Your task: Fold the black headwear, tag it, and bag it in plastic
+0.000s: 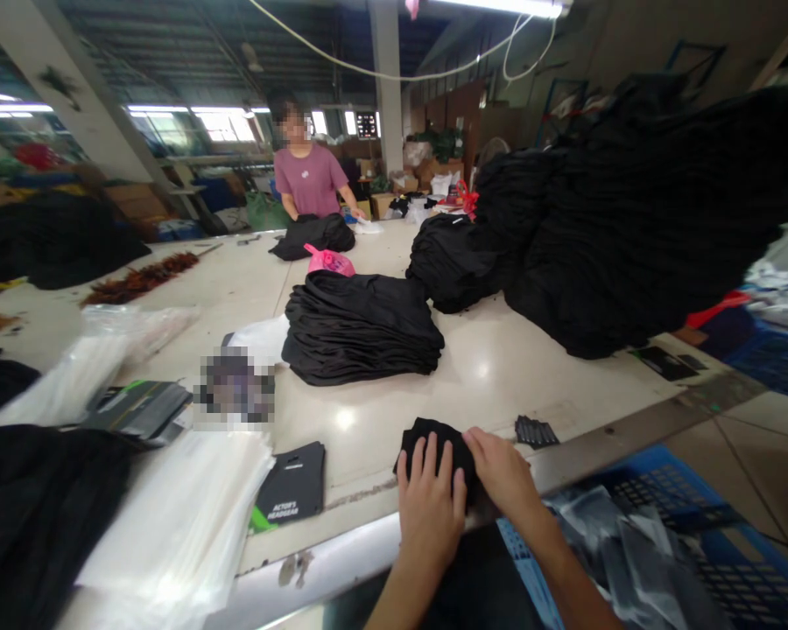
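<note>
A folded piece of black cloth [422, 430] lies at the near edge of the table. My left hand [430, 499] rests on top of it with the fingers stretched and spread. At the cloth's right side, my right hand [503, 472] has its fingers closed over the edge; the fingertips are partly hidden. Just right of that hand are several small dark tags [536, 431]. To the left of my hands are dark printed cards [295, 481] reading "ACTOR'S HEADGEAR", beside a stack of clear plastic bags [180, 516].
A pile of folded black cloth [364, 328] stands mid-table, with a much taller black stack [657, 210] at right. Across the table, a person [310, 175] stands at another black pile [315, 236]. A blue crate [749, 569] holding bagged items sits below the table edge.
</note>
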`<state>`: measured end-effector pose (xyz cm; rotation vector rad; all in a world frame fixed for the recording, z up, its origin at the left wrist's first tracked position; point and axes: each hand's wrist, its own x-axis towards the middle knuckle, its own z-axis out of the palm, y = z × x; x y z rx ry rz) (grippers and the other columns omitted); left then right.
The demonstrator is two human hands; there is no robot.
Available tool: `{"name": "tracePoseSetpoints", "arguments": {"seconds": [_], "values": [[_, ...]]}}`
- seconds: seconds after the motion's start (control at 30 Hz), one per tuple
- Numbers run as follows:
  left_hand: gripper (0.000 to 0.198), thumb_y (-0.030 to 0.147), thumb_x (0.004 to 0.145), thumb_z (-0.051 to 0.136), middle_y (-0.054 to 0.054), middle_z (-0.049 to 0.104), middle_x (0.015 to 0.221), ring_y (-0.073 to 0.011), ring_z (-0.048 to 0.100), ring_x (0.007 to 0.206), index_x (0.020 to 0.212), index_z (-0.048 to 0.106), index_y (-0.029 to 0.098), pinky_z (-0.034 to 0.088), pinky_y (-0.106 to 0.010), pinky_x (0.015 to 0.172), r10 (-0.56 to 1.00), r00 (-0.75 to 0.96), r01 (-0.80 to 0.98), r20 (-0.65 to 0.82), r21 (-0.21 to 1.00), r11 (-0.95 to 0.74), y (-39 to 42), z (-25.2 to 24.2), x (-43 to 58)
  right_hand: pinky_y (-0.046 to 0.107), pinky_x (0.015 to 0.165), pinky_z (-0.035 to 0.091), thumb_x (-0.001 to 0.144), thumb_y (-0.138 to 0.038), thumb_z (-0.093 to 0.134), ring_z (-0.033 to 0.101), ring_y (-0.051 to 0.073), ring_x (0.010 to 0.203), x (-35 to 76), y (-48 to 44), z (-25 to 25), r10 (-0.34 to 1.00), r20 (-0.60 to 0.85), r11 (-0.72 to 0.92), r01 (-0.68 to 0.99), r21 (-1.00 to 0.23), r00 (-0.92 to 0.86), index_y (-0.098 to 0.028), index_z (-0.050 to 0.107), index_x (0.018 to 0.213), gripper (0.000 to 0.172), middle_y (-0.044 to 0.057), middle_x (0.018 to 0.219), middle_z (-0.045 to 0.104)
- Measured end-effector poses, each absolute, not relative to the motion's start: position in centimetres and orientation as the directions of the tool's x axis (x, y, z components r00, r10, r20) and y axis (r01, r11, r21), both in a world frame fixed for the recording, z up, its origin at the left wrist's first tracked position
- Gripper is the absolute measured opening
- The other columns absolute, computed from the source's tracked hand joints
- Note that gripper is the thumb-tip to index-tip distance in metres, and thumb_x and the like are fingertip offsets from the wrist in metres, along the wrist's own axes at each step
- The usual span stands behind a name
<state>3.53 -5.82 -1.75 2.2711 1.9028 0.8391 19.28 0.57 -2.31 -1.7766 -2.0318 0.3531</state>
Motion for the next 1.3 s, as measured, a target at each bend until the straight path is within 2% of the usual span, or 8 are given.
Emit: {"name": "tracePoseSetpoints", "arguments": {"seconds": [0.1,0.2,0.37,0.47,0.63,0.87,1.13,1.3], "values": [[0.043,0.023,0.102,0.045,-0.009,0.052,0.155,-0.0316,0.047,0.145,0.141,0.063,0.026,0.029,-0.065,0.123,0.938,0.205,0.851,0.279,0.422,-0.312,-5.0,-1.2,1.8,0.041,0.09,0.045,0.099,-0.031,0.046,0.06,0.031,0.106,25.5,2.0,-2.5,0.972,0.225,0.157,0.897,-0.414,-0.066,-0.023,0.067,0.123,0.033,0.014,0.115,0.066],[0.056,0.012,0.099,0.038,-0.007,0.041,0.164,-0.0259,0.038,0.152,0.15,0.052,0.028,0.033,-0.061,0.124,0.914,0.32,0.806,0.25,0.435,-0.401,-5.4,0.5,-3.5,0.046,0.097,0.042,0.087,-0.029,0.062,0.056,0.033,0.107,31.0,3.6,-3.3,0.968,0.241,0.165,0.896,-0.412,-0.067,-0.02,0.071,0.118,0.034,0.014,0.112,0.065],[0.079,0.0,0.076,0.043,-0.014,0.035,0.165,-0.0328,0.031,0.155,0.152,0.048,0.022,0.044,-0.057,0.117,0.915,0.204,0.934,0.347,0.212,-0.289,-9.4,-0.1,-16.0,0.042,0.091,0.044,0.075,-0.04,0.07,0.061,0.028,0.095,34.0,5.9,-4.7,0.963,0.233,0.238,0.84,-0.488,-0.137,-0.022,0.073,0.088,0.022,0.008,0.093,0.068],[0.059,0.01,0.087,0.05,-0.019,0.05,0.155,-0.0359,0.052,0.142,0.145,0.056,0.017,0.056,-0.052,0.106,0.913,0.241,0.965,0.329,0.015,-0.26,-11.7,-2.1,-21.3,0.039,0.081,0.046,0.08,-0.05,0.063,0.062,0.026,0.088,34.3,6.5,-4.6,0.959,0.239,0.261,0.802,-0.538,-0.153,-0.023,0.072,0.083,0.028,0.006,0.089,0.069],[0.043,0.008,0.098,0.046,-0.014,0.068,0.135,-0.0257,0.069,0.124,0.139,0.06,0.015,0.063,-0.035,0.096,0.828,0.423,0.906,0.367,-0.16,-0.392,-14.3,-1.7,-22.9,0.042,0.071,0.045,0.072,-0.072,0.064,0.06,0.026,0.07,34.2,6.3,-3.8,0.967,0.249,0.203,0.774,-0.6,-0.06,-0.026,0.074,0.078,0.048,0.005,0.083,0.072],[0.053,0.0,0.093,0.057,-0.012,0.072,0.13,-0.0241,0.066,0.127,0.143,0.057,0.019,0.06,-0.041,0.105,0.636,0.256,0.918,0.729,0.023,-0.396,-13.1,1.2,-13.8,0.038,0.077,0.051,0.066,-0.07,0.074,0.07,0.028,0.084,29.4,3.6,-0.8,0.995,0.079,0.04,0.515,-0.856,0.053,-0.022,0.074,0.094,0.056,0.006,0.086,0.075],[0.03,0.004,0.099,0.044,-0.012,0.075,0.119,-0.0204,0.07,0.12,0.117,0.065,0.013,0.057,-0.044,0.11,0.565,0.277,0.749,0.777,0.194,-0.634,-6.9,-1.9,-2.2,0.049,0.087,0.041,0.076,-0.067,0.051,0.066,0.035,0.091,31.9,3.9,-2.7,0.958,0.286,0.126,0.854,-0.504,0.028,-0.023,0.07,0.07,0.048,0.011,0.087,0.073],[0.035,0.0,0.095,0.04,-0.012,0.073,0.125,-0.0239,0.068,0.124,0.118,0.063,0.012,0.055,-0.054,0.111,0.627,0.323,0.735,0.709,0.229,-0.638,-6.7,-2.4,-1.7,0.046,0.088,0.041,0.08,-0.071,0.055,0.064,0.031,0.089,29.1,3.2,-0.3,0.931,0.364,0.206,0.791,-0.576,0.023,-0.023,0.073,0.075,0.052,0.01,0.09,0.073]]}}
